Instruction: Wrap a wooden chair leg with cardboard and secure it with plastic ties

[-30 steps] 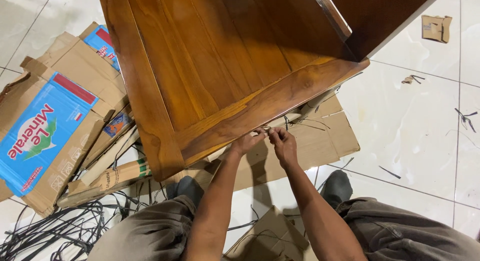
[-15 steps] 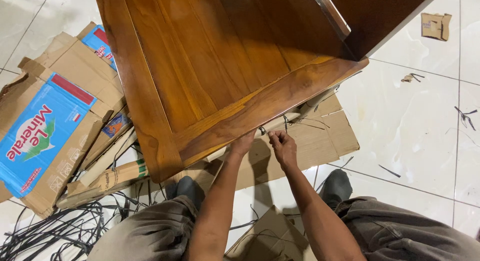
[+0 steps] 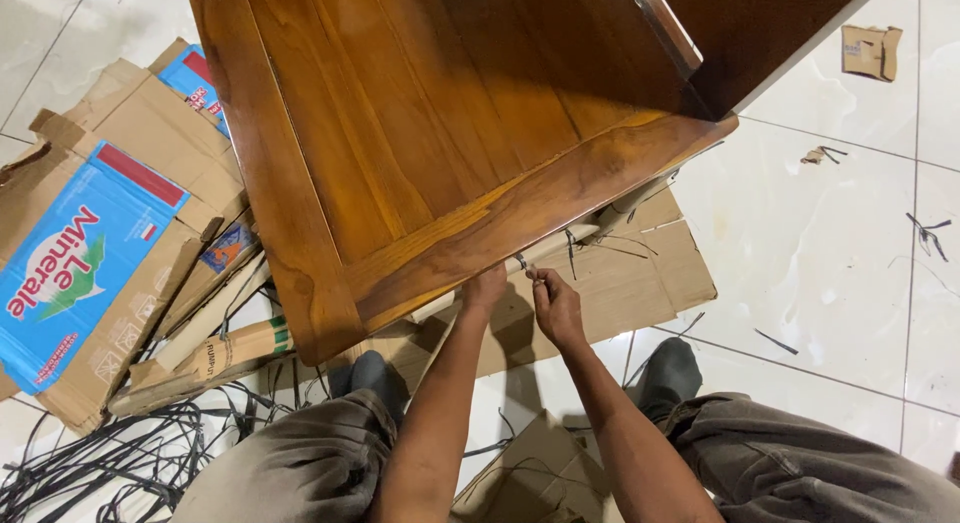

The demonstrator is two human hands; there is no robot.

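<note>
The wooden tabletop (image 3: pixel 440 133) is a glossy brown panel with a raised border frame; its near edge runs diagonally, low at the left corner and rising toward the far right. Under that edge lies a cardboard-wrapped rail (image 3: pixel 590 233), long axis parallel to the edge, pointing from near left to far right. A thin black strap (image 3: pixel 522 263) crosses the rail just below the tabletop edge. The left hand (image 3: pixel 484 289) touches the underside of the edge, fingers curled; whether they close on anything cannot be told. The right hand (image 3: pixel 556 308) sits just right of it, fingertips pressed together, pinching the strap end. Flattened cardboard (image 3: pixel 640 283) lies beneath, a blue printed carton (image 3: pixel 70 263) at left.
</note>
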